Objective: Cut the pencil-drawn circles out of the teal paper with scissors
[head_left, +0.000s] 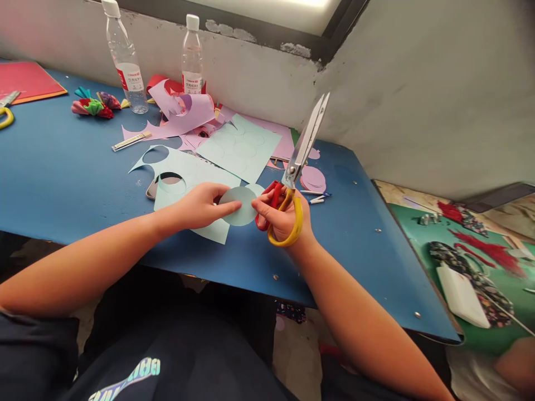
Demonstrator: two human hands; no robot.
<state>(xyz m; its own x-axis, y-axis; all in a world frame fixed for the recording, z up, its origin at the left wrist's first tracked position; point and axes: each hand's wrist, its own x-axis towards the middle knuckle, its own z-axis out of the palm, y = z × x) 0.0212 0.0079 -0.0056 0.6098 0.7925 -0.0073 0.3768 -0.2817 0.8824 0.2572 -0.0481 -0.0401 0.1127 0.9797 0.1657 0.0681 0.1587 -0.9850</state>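
My left hand (pixel 204 206) pinches a pale green paper disc (pixel 238 214) between thumb and fingers. The thumb and finger of my right hand (pixel 288 217) touch the disc's right edge. That same hand holds scissors (pixel 307 136) with one red and one yellow handle, blades pointing up and nearly closed. Beneath the hands lies a green sheet with round holes (pixel 192 170). Another green sheet with circle outlines (pixel 240 147) rests behind. Purple paper discs (pixel 313 179) are stacked right of the scissors.
Two plastic bottles (pixel 131 78) (pixel 192 61) stand by the wall, near purple scraps (pixel 184 120). A phone (pixel 152 188) lies partly under green paper. A cutter (pixel 131 141), pens (pixel 316 197) and red sheets (pixel 29 79) lie on the blue table (pixel 355 245). A green table (pixel 418 228) stands at right.
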